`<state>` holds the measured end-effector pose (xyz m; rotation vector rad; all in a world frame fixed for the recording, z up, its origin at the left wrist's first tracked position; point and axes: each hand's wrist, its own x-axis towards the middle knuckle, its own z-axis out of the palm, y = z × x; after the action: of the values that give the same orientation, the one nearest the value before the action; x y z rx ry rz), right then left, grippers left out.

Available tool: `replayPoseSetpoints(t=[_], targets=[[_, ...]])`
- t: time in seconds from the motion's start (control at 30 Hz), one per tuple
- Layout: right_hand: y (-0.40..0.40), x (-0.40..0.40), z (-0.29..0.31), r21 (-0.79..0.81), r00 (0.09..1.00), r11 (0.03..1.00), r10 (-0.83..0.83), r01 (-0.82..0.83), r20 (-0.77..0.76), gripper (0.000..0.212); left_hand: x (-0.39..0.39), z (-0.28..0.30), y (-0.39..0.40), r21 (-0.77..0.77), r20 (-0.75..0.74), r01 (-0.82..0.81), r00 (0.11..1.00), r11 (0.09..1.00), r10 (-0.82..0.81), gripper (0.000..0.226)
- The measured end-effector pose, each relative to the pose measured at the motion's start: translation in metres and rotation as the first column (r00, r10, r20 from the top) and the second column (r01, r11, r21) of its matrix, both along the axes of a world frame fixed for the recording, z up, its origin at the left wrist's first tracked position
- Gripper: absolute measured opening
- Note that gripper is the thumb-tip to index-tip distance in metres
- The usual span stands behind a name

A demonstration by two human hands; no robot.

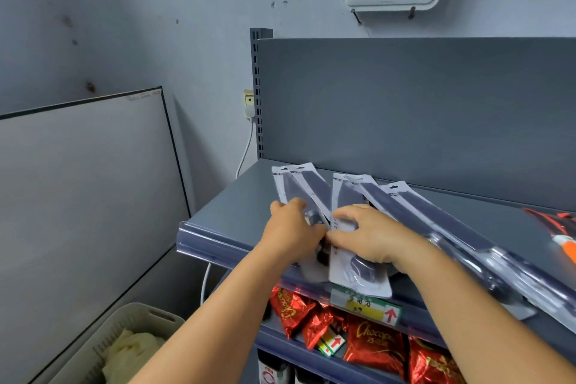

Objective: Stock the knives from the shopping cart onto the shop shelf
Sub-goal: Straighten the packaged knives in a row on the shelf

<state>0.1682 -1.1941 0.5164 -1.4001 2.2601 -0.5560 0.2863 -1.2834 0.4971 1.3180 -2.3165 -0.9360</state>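
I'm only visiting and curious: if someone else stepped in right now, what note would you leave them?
Left hand: holds the handle end of the leftmost clear-packaged knives.
Right hand: rests on the next packaged knife pair, fingers curled over its card.
Placed: several dark-bladed knife packs lie fanned across the grey metal top shelf, another long pack to the right.
Left: straighten the fan; the shopping cart is out of view, so remaining stock is unknown.

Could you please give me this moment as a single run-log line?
stage: arranging knife packs on shelf | left hand: on left packs | right hand: on middle pack | cart: out of view
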Motion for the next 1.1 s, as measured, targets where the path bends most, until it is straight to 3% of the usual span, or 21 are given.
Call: replayPoseSetpoints(t=[0.1, 0.23, 0.37, 0.5, 0.6, 1.0, 1.1], targets=[[-0.003, 0.003, -0.002, -0.022, 0.999, 0.999, -0.042, 0.043, 0.021, 0.05, 0.008, -0.003, -0.011, 0.12, -0.108, -0.065, 0.991, 0.991, 0.078, 0.054], [-0.01, 0.008, -0.008, -0.077, 0.99, 0.99, -0.11, 0.117, 0.084, 0.048, 0.025, -0.007, -0.031, 0.048, -0.141, -0.092, 0.985, 0.995, 0.098, 0.06], [-0.018, 0.014, -0.011, -0.088, 0.984, 0.984, -0.147, 0.157, 0.104, 0.05, 0.04, 0.002, -0.055, -0.053, -0.016, -0.093, 0.996, 0.994, 0.092, 0.055], [-0.022, 0.018, -0.009, -0.074, 0.982, 0.981, -0.172, 0.178, 0.08, 0.049, 0.051, 0.004, -0.077, -0.157, 0.119, -0.075, 0.988, 0.985, 0.094, 0.026], [-0.025, 0.022, -0.007, -0.059, 0.979, 0.979, -0.194, 0.197, 0.06, 0.048, 0.055, 0.004, -0.088, -0.187, 0.14, -0.08, 0.984, 0.979, 0.107, 0.019], [-0.037, 0.032, -0.003, -0.03, 0.962, 0.963, -0.268, 0.267, -0.048, 0.045, 0.069, 0.007, -0.097, -0.191, 0.172, -0.011, 0.984, 0.982, 0.045, 0.042], [-0.038, 0.032, -0.004, -0.043, 0.963, 0.963, -0.268, 0.267, -0.027, 0.047, 0.065, 0.013, -0.092, -0.298, 0.224, 0.04, 0.974, 0.954, 0.029, 0.048]])
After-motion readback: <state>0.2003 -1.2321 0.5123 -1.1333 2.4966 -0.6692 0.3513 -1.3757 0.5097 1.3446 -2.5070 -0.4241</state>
